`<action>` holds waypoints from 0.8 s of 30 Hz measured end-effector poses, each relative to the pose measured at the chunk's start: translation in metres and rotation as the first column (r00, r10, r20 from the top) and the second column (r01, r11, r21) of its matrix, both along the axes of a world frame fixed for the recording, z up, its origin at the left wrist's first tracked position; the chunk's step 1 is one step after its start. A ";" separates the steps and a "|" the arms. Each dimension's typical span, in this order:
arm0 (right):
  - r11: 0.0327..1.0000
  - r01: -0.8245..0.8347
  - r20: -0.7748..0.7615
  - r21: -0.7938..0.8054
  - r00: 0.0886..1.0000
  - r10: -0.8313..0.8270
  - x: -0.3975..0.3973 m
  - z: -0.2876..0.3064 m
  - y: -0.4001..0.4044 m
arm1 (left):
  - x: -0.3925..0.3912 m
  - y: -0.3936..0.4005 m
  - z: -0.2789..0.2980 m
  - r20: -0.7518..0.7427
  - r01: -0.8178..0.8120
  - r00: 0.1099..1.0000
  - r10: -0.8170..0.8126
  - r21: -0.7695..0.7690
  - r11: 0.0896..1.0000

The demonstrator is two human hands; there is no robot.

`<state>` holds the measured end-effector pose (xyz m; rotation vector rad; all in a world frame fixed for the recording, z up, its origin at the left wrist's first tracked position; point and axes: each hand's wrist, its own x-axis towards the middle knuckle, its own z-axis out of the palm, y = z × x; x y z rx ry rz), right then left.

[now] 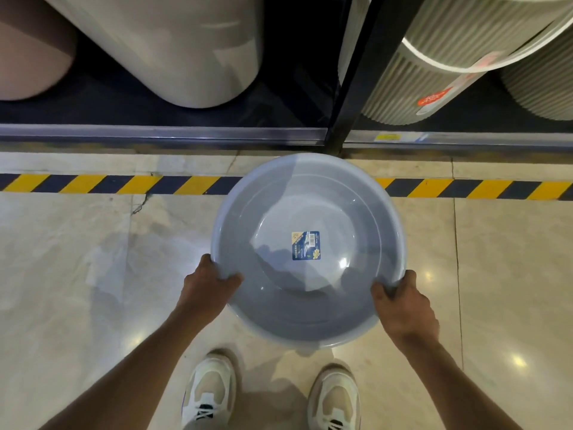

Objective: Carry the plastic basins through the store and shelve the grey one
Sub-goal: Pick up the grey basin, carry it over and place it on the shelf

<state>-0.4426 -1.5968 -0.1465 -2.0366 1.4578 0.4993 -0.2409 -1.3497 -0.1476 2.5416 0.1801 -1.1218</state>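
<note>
A round grey plastic basin [276, 212] with a blue label [305, 245] on its inner bottom hangs level in front of me, above the tiled floor. My left hand [206, 285] grips its near left rim, thumb over the edge. My right hand [403, 302] grips the near right rim the same way. The basin's far rim reaches almost to the low shelf edge [161, 133]. Only this one basin shows in my hands.
The black bottom shelf holds a large white tub [186, 48], a pinkish tub [28, 57] at far left and stacked ribbed grey-green containers [434, 66] right of a black upright post [350, 97]. Yellow-black hazard tape [108, 184] runs along the floor. My white sneakers [210, 389] stand below.
</note>
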 end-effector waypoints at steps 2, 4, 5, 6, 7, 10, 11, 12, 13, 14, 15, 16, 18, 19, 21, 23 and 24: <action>0.987 0.109 0.059 0.119 0.991 -0.117 0.002 -0.004 -0.005 | 0.004 -0.004 -0.003 -0.061 -0.143 0.989 0.138 -0.088 0.986; 0.941 0.229 0.118 0.250 0.957 -0.264 0.004 -0.009 -0.009 | 0.008 -0.008 -0.007 -0.080 -0.228 0.973 0.218 -0.135 0.964; 0.899 0.291 0.159 0.327 0.921 -0.355 0.005 -0.012 -0.010 | 0.009 -0.009 -0.010 -0.085 -0.268 0.963 0.257 -0.156 0.951; 0.860 0.335 0.187 0.385 0.884 -0.428 0.006 -0.014 -0.011 | 0.009 -0.009 -0.013 -0.084 -0.295 0.955 0.284 -0.167 0.941; 0.836 0.355 0.210 0.418 0.858 -0.469 0.008 -0.015 -0.012 | 0.008 -0.009 -0.014 -0.073 -0.299 0.954 0.291 -0.169 0.939; 0.835 0.345 0.252 0.428 0.842 -0.477 0.007 -0.015 -0.014 | 0.002 -0.010 -0.015 -0.015 -0.289 0.957 0.290 -0.165 0.943; 0.840 0.345 0.259 0.418 0.841 -0.474 0.007 -0.013 -0.016 | -0.001 -0.010 -0.013 -0.006 -0.304 0.951 0.309 -0.187 0.934; 0.847 0.341 0.265 0.407 0.843 -0.467 0.008 -0.011 -0.018 | -0.001 -0.011 -0.009 0.006 -0.317 0.946 0.325 -0.209 0.925; 0.854 0.335 0.274 0.399 0.844 -0.460 0.008 -0.006 -0.020 | -0.001 -0.012 -0.004 0.016 -0.319 0.944 0.330 -0.225 0.921; 0.858 0.329 0.286 0.394 0.843 -0.455 0.009 0.001 -0.021 | -0.001 -0.013 0.003 0.020 -0.316 0.944 0.329 -0.237 0.919; 0.861 0.321 0.302 0.394 0.840 -0.451 0.010 0.010 -0.022 | 0.000 -0.013 0.011 0.021 -0.315 0.944 0.330 -0.248 0.916; 0.863 0.313 0.320 0.397 0.834 -0.450 0.011 0.021 -0.023 | 0.001 -0.013 0.021 0.021 -0.318 0.942 0.334 -0.258 0.912; 0.865 0.298 0.356 0.403 0.820 -0.449 0.011 0.048 -0.026 | 0.002 -0.015 0.047 0.027 -0.335 0.934 0.356 -0.285 0.898; 0.867 0.291 0.368 0.404 0.816 -0.445 0.012 0.063 -0.027 | 0.003 -0.015 0.063 0.034 -0.345 0.928 0.372 -0.302 0.889; 0.870 0.294 0.381 0.396 0.809 -0.447 0.013 0.099 -0.029 | 0.002 -0.014 0.103 0.050 -0.362 0.915 0.400 -0.336 0.869; 0.865 0.310 0.395 0.394 0.793 -0.464 0.014 0.142 -0.028 | 0.001 -0.009 0.147 0.053 -0.387 0.897 0.439 -0.384 0.838; 0.864 0.313 0.403 0.394 0.786 -0.469 0.014 0.166 -0.026 | -0.001 -0.006 0.172 0.054 -0.394 0.890 0.452 -0.405 0.825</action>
